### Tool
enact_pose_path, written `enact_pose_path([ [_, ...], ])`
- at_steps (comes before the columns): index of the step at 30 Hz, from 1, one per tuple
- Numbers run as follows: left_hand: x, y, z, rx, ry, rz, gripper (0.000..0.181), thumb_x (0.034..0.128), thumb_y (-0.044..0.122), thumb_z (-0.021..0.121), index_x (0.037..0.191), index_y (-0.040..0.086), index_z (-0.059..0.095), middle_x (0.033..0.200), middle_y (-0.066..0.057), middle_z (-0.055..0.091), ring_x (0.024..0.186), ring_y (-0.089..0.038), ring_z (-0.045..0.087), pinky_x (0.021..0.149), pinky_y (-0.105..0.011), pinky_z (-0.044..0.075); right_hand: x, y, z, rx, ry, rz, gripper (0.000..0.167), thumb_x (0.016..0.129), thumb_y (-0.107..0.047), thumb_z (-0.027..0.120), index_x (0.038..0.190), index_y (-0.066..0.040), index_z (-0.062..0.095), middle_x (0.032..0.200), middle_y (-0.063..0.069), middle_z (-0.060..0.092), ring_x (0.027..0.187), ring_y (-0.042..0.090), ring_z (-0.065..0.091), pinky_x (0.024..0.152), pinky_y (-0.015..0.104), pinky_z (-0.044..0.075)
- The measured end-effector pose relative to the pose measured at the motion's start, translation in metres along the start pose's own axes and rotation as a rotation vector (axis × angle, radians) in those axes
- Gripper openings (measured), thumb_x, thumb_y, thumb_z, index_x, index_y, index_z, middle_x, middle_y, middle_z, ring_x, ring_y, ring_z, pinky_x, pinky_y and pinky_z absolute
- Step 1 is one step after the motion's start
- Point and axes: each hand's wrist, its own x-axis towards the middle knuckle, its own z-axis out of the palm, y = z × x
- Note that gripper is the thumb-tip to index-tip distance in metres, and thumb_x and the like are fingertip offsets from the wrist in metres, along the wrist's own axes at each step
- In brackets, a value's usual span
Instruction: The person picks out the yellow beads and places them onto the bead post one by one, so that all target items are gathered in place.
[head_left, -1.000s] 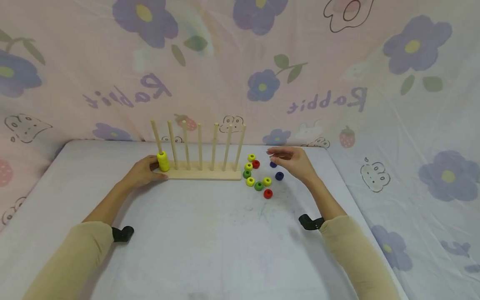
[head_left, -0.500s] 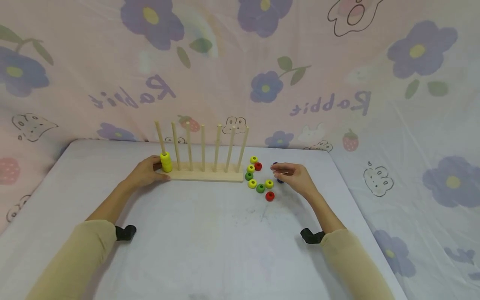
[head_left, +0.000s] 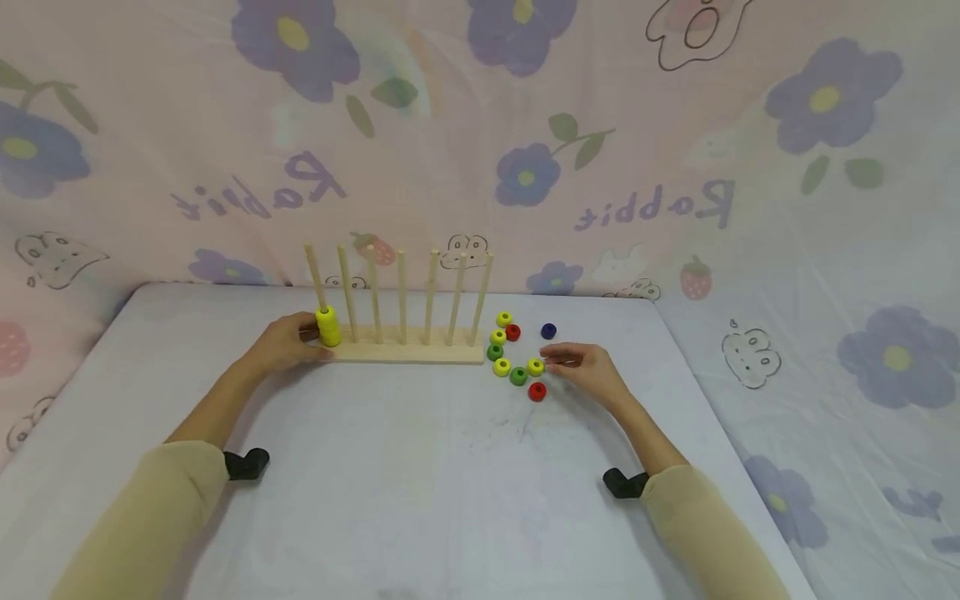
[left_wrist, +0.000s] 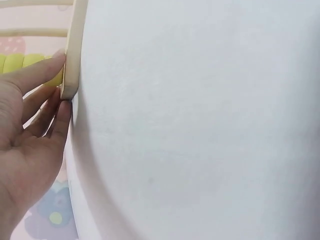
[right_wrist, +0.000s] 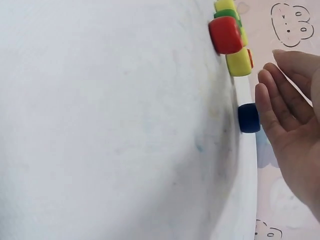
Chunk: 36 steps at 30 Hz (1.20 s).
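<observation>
My left hand (head_left: pixel 288 343) holds the left end of a wooden peg stand (head_left: pixel 408 353), its thumb along the front edge. Several yellow beads (head_left: pixel 328 327) are stacked on the leftmost peg, beside those fingers; the other pegs are bare. To the right of the stand, my right hand (head_left: pixel 588 371) hovers with loosely bent fingers and nothing between them. Its fingertips are close to a yellow bead (head_left: pixel 535 367). In the right wrist view a dark blue bead (right_wrist: pixel 249 118) lies right by the fingers; the head view shows another dark blue bead (head_left: pixel 549 331) behind the hand.
Loose beads lie on the white tabletop (head_left: pixel 420 483): a near red bead (head_left: pixel 537 392), a far red bead (head_left: pixel 513 332), two green beads (head_left: pixel 518 376) and several yellow ones. A patterned cloth (head_left: pixel 450 125) hangs behind the table's back edge.
My right hand has moved nearer, from over the dark blue beads to beside the yellow bead, uncovering the far blue one. My left hand stays at the stand's end.
</observation>
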Motion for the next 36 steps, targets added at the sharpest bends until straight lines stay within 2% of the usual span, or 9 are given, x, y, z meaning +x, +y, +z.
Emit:
enact_pose_path([
  [7,-0.004,0.0,-0.003,0.002,0.004,-0.013,0.078,0.0839,0.022,0.081,0.142,-0.011,0.041,0.138,-0.032,0.05,0.127,-0.048,0.049,0.11,-0.058,0.038,-0.001,0.005,0.005,-0.043,0.007,0.024,0.03,0.092,-0.008,0.071,0.121,-0.006,0.07,0.119,0.01,0.071,0.104,0.023,0.068,0.087,0.029,0.058],
  [16,-0.004,-0.004,-0.001,0.021,0.018,-0.041,0.078,0.0842,0.022,0.081,0.144,-0.01,0.041,0.138,-0.031,0.051,0.124,-0.045,0.052,0.107,-0.056,0.042,0.0,0.01,0.008,-0.034,-0.031,0.004,0.032,0.091,-0.01,0.073,0.122,-0.004,0.07,0.112,0.013,0.072,0.097,0.023,0.07,0.079,0.018,0.057],
  [22,-0.005,-0.003,0.001,0.015,0.011,-0.04,0.081,0.0855,0.025,0.08,0.145,-0.011,0.038,0.139,-0.032,0.049,0.125,-0.046,0.05,0.108,-0.057,0.041,0.004,0.013,0.011,-0.085,-0.053,0.007,0.034,0.09,-0.012,0.074,0.124,-0.004,0.069,0.104,0.009,0.073,0.092,0.02,0.07,0.076,0.019,0.057],
  [30,-0.006,0.001,0.003,0.008,0.012,-0.042,0.081,0.0851,0.023,0.08,0.145,-0.012,0.037,0.14,-0.032,0.048,0.126,-0.046,0.049,0.109,-0.056,0.04,0.008,0.012,0.018,-0.14,-0.019,-0.008,0.035,0.087,-0.012,0.077,0.122,-0.007,0.071,0.095,0.004,0.072,0.085,0.016,0.067,0.074,0.022,0.056],
  [36,-0.007,0.003,0.003,0.045,0.025,-0.036,0.081,0.0841,0.025,0.081,0.143,-0.012,0.04,0.138,-0.032,0.05,0.125,-0.046,0.051,0.108,-0.056,0.041,0.007,0.011,0.024,-0.157,0.011,-0.014,0.034,0.086,-0.015,0.079,0.119,-0.008,0.072,0.092,0.003,0.071,0.083,0.017,0.064,0.073,0.025,0.054],
])
